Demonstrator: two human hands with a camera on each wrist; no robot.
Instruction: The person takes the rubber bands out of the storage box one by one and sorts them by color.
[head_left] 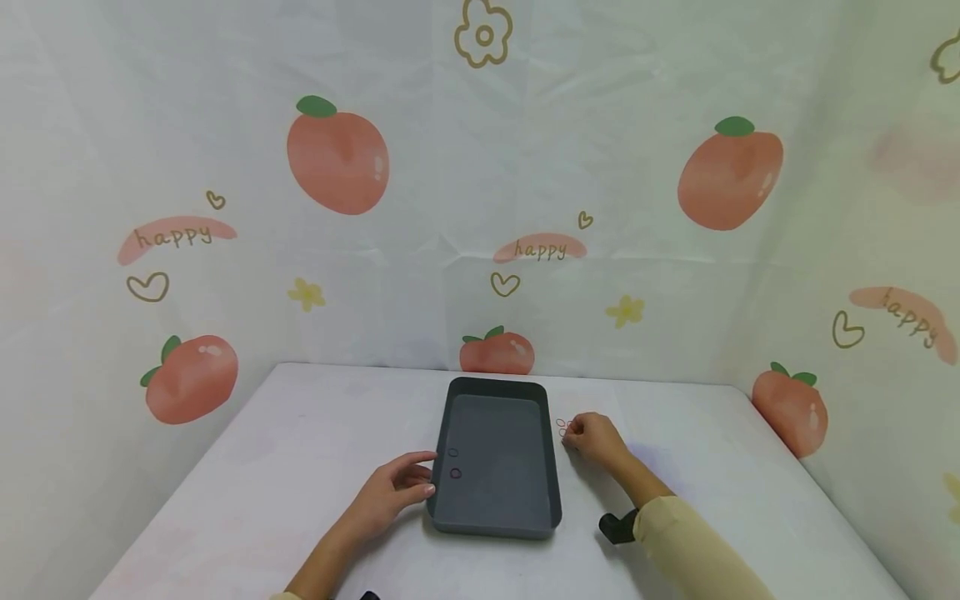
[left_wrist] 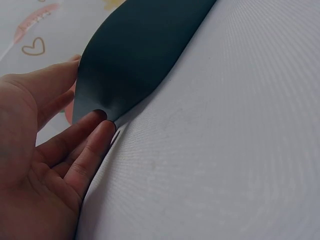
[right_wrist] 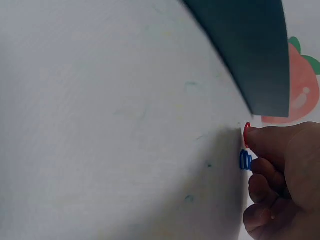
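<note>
The left hand (head_left: 390, 492) lies flat with straight fingers against the gray tray (head_left: 496, 525) on the table. The right hand (head_left: 594, 439) pinches small rings (right_wrist: 245, 150) (red, blue) beside it. The wall cloth (head_left: 540, 248) says "happy".

soft, even light fills my head view, bright with no glare. my right hand (head_left: 592, 439) throws a faint shadow to its right on the table (head_left: 300, 450). the backdrop (head_left: 480, 183) bows at the edges from the wide lens. in my wrist views the tray (left_wrist: 135, 55) curves and looks soft, and my left hand (left_wrist: 45, 160) is close and slightly blurred.
</note>
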